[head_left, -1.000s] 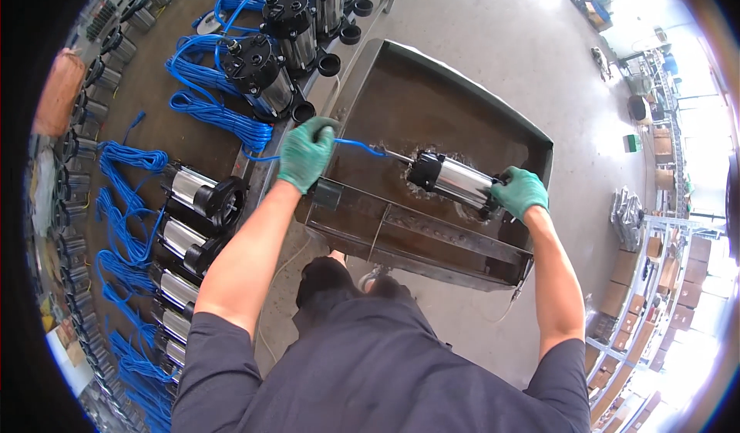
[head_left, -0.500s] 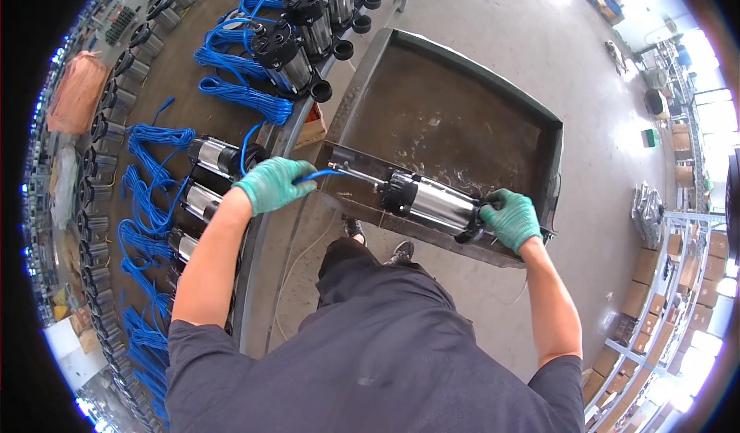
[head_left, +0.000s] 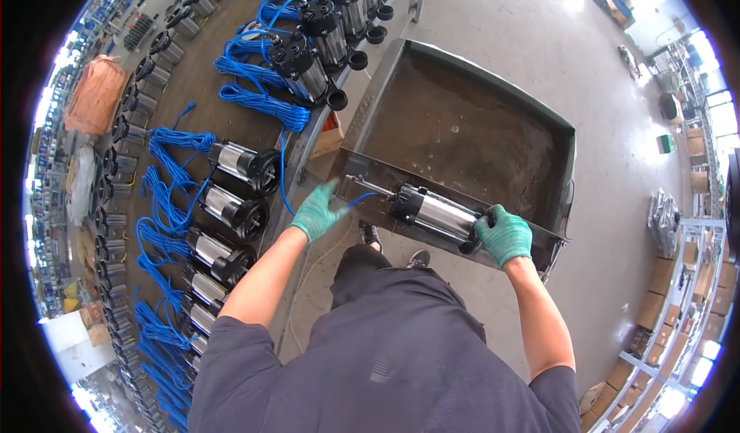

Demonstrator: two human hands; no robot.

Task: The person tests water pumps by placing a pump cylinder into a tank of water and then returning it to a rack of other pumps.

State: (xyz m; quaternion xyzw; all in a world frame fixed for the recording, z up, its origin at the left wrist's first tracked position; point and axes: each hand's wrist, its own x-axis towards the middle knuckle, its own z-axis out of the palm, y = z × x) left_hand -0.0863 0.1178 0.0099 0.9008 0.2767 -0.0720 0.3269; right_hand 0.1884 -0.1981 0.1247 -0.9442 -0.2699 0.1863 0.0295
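A silver cylindrical motor pump with black ends lies across the near end of a metal tank. My right hand, in a green glove, is closed round its black right end. Toward the pump's left end, a thin metal rod or fitting runs alongside a blue cable. My left hand, gloved in green too, is at that cable, left of the tank's near corner. Motion smears its fingers, so their grip on the cable cannot be made out.
Shallow murky water lies in the tank. On the bench to the left, several similar pumps lie on their sides, with bundled blue cables. More pumps stand upright along its far edge. Shelving with cartons is at the right.
My left hand has moved right and slightly down along the blue cable, nearer the pump. My right hand stays on the pump's end. The view has shifted slightly, and the water looks calmer.
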